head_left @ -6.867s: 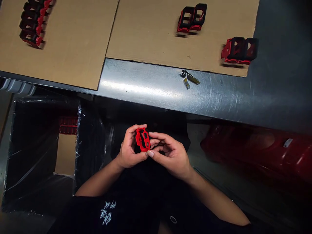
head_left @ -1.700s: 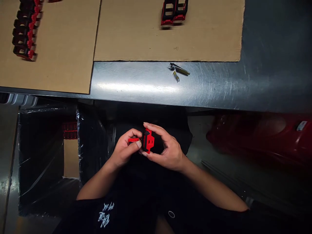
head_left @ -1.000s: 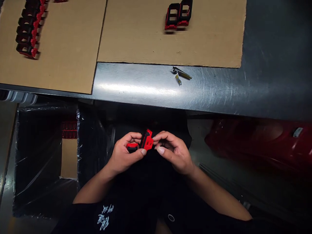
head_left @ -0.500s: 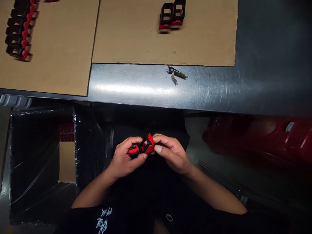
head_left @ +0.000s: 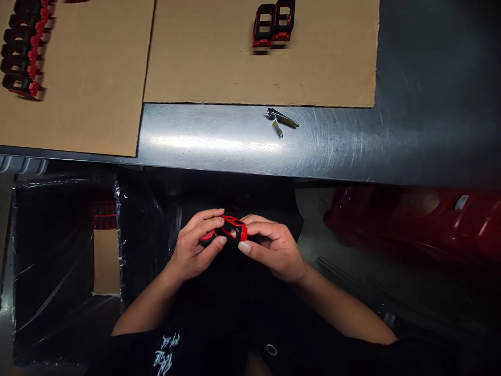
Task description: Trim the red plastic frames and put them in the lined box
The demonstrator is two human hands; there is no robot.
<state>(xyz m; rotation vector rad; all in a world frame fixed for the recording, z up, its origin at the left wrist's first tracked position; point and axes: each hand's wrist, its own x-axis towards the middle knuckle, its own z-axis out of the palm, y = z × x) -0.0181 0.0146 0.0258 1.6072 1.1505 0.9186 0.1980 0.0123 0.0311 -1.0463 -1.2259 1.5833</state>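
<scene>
A red and black plastic frame part (head_left: 234, 225) is held in front of my body, below the table's edge. My left hand (head_left: 195, 243) grips its left end, fingers over the top and thumb beneath. The thumb and fingers of my right hand (head_left: 276, 248) pinch its right end. Part of the piece is covered by my fingers. On the metal table beyond my hands lies an opened nail clipper (head_left: 285, 119).
Two similar red and black frames (head_left: 273, 25) stand on a cardboard sheet (head_left: 203, 68). A row of more frames (head_left: 24, 57) lines the left cardboard. Below left is a plastic-lined box (head_left: 58, 261); a glossy red object (head_left: 415, 224) sits at right.
The frame part has been turned between my hands, so its red side now faces up. My left hand has shifted slightly left, its fingers now further over the top. The view has moved a little.
</scene>
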